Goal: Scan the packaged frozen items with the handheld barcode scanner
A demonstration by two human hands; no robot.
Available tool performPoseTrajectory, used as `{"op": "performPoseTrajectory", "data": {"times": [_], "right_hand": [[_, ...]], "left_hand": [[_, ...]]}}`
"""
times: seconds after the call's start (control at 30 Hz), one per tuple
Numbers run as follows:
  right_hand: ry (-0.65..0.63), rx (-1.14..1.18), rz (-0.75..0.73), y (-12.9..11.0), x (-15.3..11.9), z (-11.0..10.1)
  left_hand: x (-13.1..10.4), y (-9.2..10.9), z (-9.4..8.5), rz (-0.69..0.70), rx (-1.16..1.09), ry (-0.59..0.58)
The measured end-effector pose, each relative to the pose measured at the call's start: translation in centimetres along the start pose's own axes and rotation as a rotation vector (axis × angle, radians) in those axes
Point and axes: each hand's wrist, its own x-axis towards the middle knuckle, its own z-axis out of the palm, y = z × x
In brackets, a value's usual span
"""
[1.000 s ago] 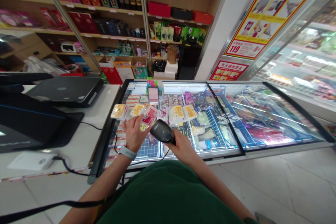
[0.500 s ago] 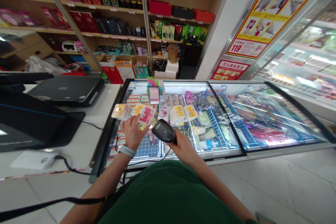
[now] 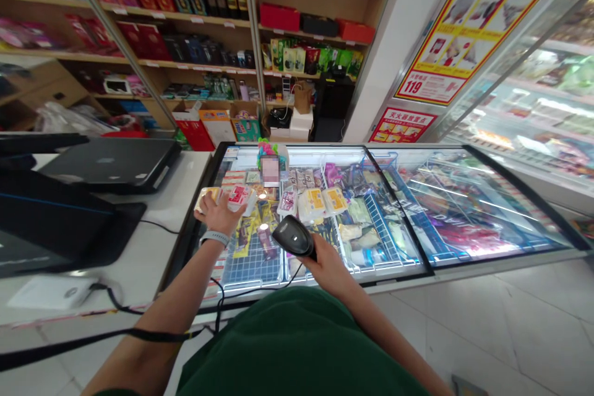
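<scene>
My right hand [image 3: 327, 263] is wrapped round the grip of a black handheld barcode scanner [image 3: 293, 236], its head pointing up and left above the glass freezer lid. A cable hangs below it. My left hand [image 3: 218, 215] has its fingers spread over plastic food packs at the lid's left side. They touch a yellow-labelled pack [image 3: 208, 197] and a red-labelled pack [image 3: 238, 195]; the palm hides part of both. To the right on the glass lie a small clear pack with dark red contents [image 3: 288, 201] and two yellow-labelled packs [image 3: 313, 203] [image 3: 335, 200].
A phone-like panel [image 3: 270, 171] with a blurred face stands by a colourful ornament [image 3: 266, 148] at the lid's back edge. Frozen goods lie in baskets under the glass. Left are a counter [image 3: 171, 223] and dark checkout equipment [image 3: 116, 164]. Stocked shelves [image 3: 185, 65] rise behind.
My left hand has moved left, and the red-labelled pack has shifted left with it, against the yellow-labelled pack. The scanner stays in my right hand, nearly in place.
</scene>
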Motion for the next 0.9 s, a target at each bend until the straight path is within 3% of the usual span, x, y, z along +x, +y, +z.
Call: {"op": "performPoseTrajectory", "data": {"times": [0.23,0.43,0.6,0.77,0.9], "right_hand": [[0.007,0.003,0.01,0.3,-0.1,-0.2],[0.041,0.033,0.036,1.0,-0.3,-0.2],[0.104,0.038,0.093,2.4,-1.3,-0.5],[0.192,0.068,0.144,4.2,-2.7,-1.1],[0.254,0.072,0.222,5.4,-3.5,-1.4]], "left_hand": [[-0.3,-0.1,0.3,0.03,0.007,-0.026],[-2.4,3.0,-0.1,0.194,-0.041,0.019],[-4.3,6.4,1.8,0.271,-0.086,-0.162],[-4.7,9.2,3.8,0.181,-0.059,-0.34],[-4.4,11.0,5.3,0.111,-0.015,-0.395]]}}
